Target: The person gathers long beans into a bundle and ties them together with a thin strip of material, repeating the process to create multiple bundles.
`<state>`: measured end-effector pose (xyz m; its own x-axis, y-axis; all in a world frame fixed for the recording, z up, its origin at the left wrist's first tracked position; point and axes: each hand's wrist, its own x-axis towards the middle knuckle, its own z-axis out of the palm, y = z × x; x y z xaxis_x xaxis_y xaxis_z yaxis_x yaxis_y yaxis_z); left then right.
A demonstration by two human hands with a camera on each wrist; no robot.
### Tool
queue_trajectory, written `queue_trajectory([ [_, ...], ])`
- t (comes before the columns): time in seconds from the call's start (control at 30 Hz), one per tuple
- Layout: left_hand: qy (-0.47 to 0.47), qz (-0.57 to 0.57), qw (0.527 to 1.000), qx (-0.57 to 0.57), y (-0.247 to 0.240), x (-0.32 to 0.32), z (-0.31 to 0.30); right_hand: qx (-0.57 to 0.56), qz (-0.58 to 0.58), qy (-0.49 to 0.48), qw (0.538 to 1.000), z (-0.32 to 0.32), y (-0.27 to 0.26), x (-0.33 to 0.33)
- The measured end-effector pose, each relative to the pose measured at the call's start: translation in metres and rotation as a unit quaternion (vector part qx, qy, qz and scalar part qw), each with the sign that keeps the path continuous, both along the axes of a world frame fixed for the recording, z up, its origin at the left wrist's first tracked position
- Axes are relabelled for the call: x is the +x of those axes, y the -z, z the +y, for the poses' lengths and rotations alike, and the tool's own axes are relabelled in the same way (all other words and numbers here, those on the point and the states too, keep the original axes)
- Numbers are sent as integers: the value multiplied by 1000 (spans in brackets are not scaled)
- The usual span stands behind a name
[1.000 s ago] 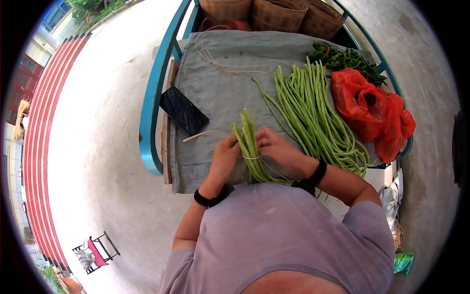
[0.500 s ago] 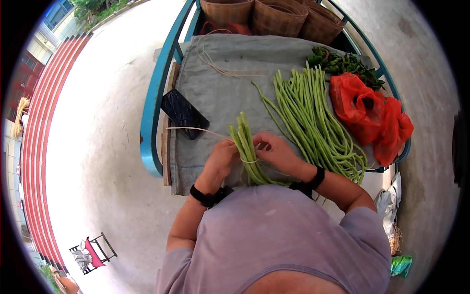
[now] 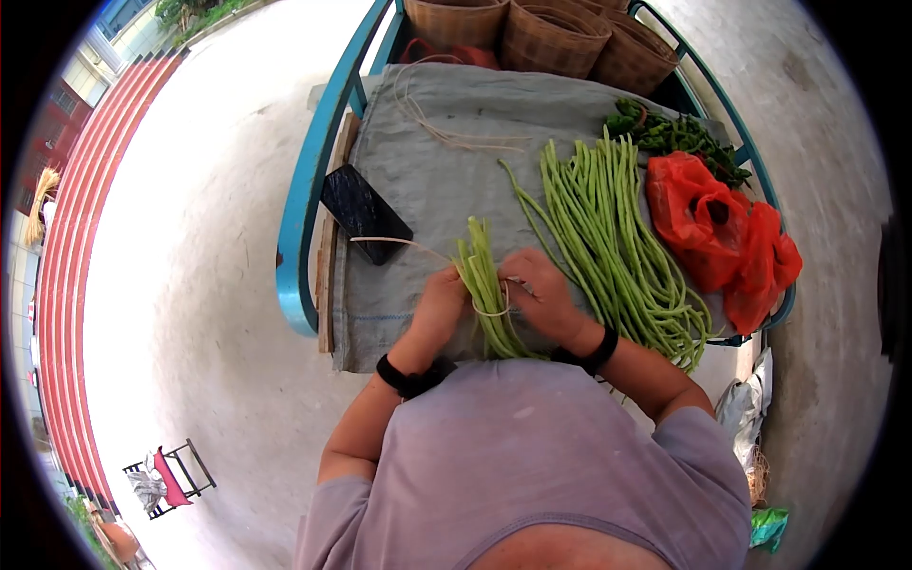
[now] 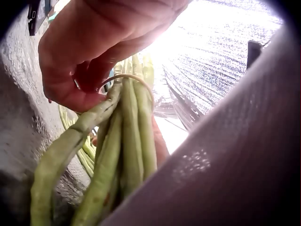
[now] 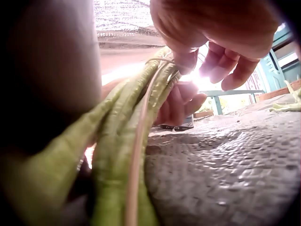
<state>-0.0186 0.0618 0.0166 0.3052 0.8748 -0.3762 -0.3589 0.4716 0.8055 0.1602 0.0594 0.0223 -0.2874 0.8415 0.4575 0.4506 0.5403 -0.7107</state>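
A small bundle of green long beans (image 3: pixel 478 255) stands between my hands, with a thin pale strip (image 3: pixel 399 242) looped round it. My left hand (image 3: pixel 440 309) grips the bundle from the left, fingers curled at the loop in the left wrist view. The strip's loose end sticks out leftward past this hand. On the bundle's right side, my right hand (image 3: pixel 543 293) pinches the strip close against the beans; in the right wrist view its other fingers (image 5: pixel 240 73) hang loosely bent. A larger pile of long beans (image 3: pixel 608 237) lies to the right on the grey cloth (image 3: pixel 456 180).
A dark, flat rectangular object (image 3: pixel 369 214) lies at the cloth's left side. Red plastic bags (image 3: pixel 698 223) and green peppers (image 3: pixel 679 133) lie beyond the bean pile. More pale strips (image 3: pixel 456 141) lie farther back, before woven baskets (image 3: pixel 556 36). Blue rails (image 3: pixel 304 209) flank the cart.
The strip's loose end has swung upward and reaches farther left than a second ago. My right hand has turned a little at the bundle, while my left hand stays on it.
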Motion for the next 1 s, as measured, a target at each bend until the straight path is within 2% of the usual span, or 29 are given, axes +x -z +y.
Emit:
queue_trajectory([
  [0.1, 44, 137, 988, 64, 14, -9, 0, -172, 149, 31, 973, -5, 2, -2],
  [0.2, 24, 165, 984, 62, 19, -21, -10, -276, 252, 21, 927, -4, 9, 10],
  [0.3, 43, 227, 972, 50, 11, -32, -21, -353, 294, 23, 888, -8, 4, 21],
  [0.4, 70, 203, 976, 37, 4, -40, -25, -397, 358, 53, 844, -6, -5, 16],
  [0.5, 110, 206, 969, 84, 22, -45, -24, -487, 350, 53, 798, 4, 1, 21],
  [0.6, 16, 65, 984, 164, 11, -25, -34, -491, 350, 52, 796, 6, 3, 20],
  [0.7, 28, 109, 987, 117, -7, -7, -27, -496, 340, 30, 799, 8, -4, 17],
  [0.8, 53, 9, 998, 14, 5, -4, -5, -499, 273, 21, 822, 17, -26, 15],
  [0.9, 64, -133, 989, 22, 5, 4, 1, -407, 300, 52, 861, 36, -27, 11],
  [1.0, 36, -115, 992, 42, 4, 12, -2, -328, 249, 66, 909, 56, -35, 2],
])
